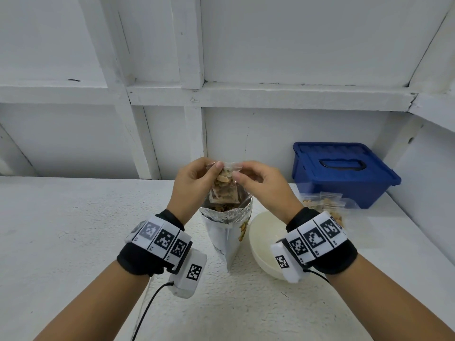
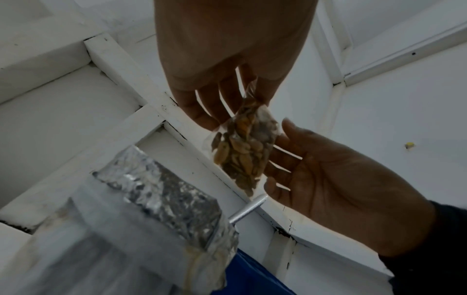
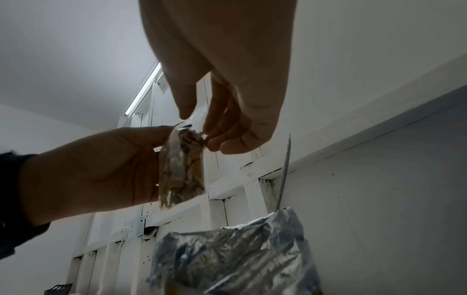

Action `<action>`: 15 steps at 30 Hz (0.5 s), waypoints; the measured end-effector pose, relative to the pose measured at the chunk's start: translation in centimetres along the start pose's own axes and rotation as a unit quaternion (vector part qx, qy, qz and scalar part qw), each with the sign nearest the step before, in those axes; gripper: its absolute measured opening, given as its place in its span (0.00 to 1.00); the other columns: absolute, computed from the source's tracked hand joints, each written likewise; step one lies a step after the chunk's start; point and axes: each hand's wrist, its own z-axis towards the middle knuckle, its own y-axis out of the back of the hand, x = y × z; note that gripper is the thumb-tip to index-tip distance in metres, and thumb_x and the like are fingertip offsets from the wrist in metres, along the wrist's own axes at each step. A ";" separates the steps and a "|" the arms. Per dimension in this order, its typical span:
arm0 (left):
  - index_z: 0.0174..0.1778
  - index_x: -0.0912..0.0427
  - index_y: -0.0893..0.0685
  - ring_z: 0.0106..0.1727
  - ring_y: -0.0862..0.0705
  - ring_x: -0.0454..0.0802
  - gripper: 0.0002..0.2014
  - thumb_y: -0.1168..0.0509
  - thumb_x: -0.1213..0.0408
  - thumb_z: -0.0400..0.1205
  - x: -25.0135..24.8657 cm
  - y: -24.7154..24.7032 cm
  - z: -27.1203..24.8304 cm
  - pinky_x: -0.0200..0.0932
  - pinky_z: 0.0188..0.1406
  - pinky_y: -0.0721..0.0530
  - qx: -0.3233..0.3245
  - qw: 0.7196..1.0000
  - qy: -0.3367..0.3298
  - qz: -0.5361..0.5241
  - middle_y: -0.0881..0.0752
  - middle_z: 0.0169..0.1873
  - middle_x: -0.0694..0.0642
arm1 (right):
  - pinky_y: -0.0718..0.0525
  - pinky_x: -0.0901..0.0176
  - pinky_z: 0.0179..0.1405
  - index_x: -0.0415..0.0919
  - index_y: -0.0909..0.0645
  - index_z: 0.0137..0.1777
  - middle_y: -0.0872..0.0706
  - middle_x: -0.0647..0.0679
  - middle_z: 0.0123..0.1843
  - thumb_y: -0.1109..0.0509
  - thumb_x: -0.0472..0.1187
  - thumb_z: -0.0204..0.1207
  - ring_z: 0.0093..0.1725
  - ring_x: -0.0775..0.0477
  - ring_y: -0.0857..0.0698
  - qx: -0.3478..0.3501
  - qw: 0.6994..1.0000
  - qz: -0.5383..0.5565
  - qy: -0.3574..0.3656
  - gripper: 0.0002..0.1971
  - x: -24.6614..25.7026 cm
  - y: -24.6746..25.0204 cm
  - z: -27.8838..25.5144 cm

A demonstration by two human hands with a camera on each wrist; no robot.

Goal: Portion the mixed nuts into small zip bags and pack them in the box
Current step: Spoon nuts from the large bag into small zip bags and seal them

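A small clear zip bag (image 1: 224, 185) filled with mixed nuts hangs above the open foil nut pouch (image 1: 227, 226). My left hand (image 1: 197, 179) pinches the bag's top left corner; my right hand (image 1: 256, 179) pinches its top right. The left wrist view shows the zip bag (image 2: 242, 147) between both hands, with the foil pouch (image 2: 166, 191) below and a metal handle (image 2: 248, 208) sticking out of it. From the right wrist, the zip bag (image 3: 180, 167) hangs above the foil pouch (image 3: 235, 255). The blue box (image 1: 342, 171) stands shut at the back right.
A cream bowl (image 1: 264, 242) sits right of the pouch, under my right wrist. Filled small zip bags (image 1: 325, 205) lie in front of the blue box. The white table (image 1: 61, 230) meets a white panelled wall behind and a wall on the right.
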 end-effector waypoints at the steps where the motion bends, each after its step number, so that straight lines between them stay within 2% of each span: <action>1: 0.38 0.54 0.15 0.35 0.16 0.40 0.06 0.35 0.62 0.80 0.0 -0.1 -0.2 0.38 0.37 0.16 0.008 1.000 -0.005 0.006 0.13 0.29 0.44 | 0.16 0.65 0.48 0.49 0.17 0.50 0.13 0.57 0.43 0.31 0.40 0.77 0.46 0.56 0.15 -0.012 1.000 0.001 0.001 0.05 -0.1 0.0 -0.1; 3: 0.41 0.57 0.13 0.36 0.15 0.39 0.07 0.35 0.60 0.79 0.0 -0.2 -0.7 0.36 0.36 0.16 0.035 0.999 -0.010 0.025 0.12 0.31 0.46 | 0.16 0.61 0.42 0.49 0.16 0.45 0.13 0.52 0.40 0.30 0.40 0.76 0.44 0.51 0.15 -0.026 1.000 0.000 -0.007 0.03 -0.4 0.0 -0.3; 5: 0.47 0.58 0.14 0.37 0.15 0.34 0.07 0.36 0.61 0.81 0.0 0.0 -1.0 0.28 0.35 0.19 0.059 0.997 -0.013 0.057 0.12 0.35 0.45 | 0.15 0.59 0.37 0.49 0.16 0.43 0.13 0.47 0.40 0.31 0.38 0.76 0.41 0.48 0.14 -0.033 0.999 0.009 -0.018 0.05 -0.6 0.4 -0.6; 8: 0.55 0.53 0.18 0.43 0.16 0.32 0.09 0.40 0.59 0.83 0.9 1.3 -0.9 0.23 0.40 0.21 0.036 0.993 -0.011 0.115 0.13 0.42 0.43 | 0.15 0.65 0.33 0.45 0.16 0.44 0.13 0.48 0.39 0.33 0.35 0.78 0.38 0.56 0.14 -0.066 0.996 0.057 -0.035 0.06 -0.3 2.5 -1.2; 10: 0.55 0.52 0.20 0.47 0.16 0.36 0.08 0.41 0.58 0.83 2.3 2.7 -0.9 0.26 0.43 0.22 -0.011 0.989 0.005 0.148 0.14 0.44 0.45 | 0.15 0.66 0.32 0.43 0.17 0.45 0.12 0.48 0.41 0.34 0.35 0.78 0.38 0.56 0.13 -0.115 0.990 0.079 -0.035 0.06 0.0 4.7 -1.7; 12: 0.54 0.53 0.21 0.49 0.17 0.45 0.07 0.41 0.60 0.84 4.5 3.9 -1.0 0.34 0.46 0.25 -0.046 0.980 0.038 0.189 0.14 0.46 0.51 | 0.15 0.66 0.32 0.42 0.17 0.47 0.12 0.48 0.42 0.34 0.35 0.78 0.38 0.58 0.13 -0.177 0.982 0.067 -0.021 0.05 -0.2 7.4 -2.3; 15: 0.58 0.60 0.19 0.50 0.20 0.48 0.10 0.40 0.62 0.84 8.4 4.8 -1.6 0.40 0.50 0.28 -0.023 0.954 0.106 0.281 0.15 0.53 0.56 | 0.16 0.68 0.32 0.39 0.17 0.52 0.13 0.50 0.43 0.35 0.37 0.79 0.40 0.58 0.13 -0.251 0.968 0.003 -0.022 0.06 -1.7 11.3 -3.6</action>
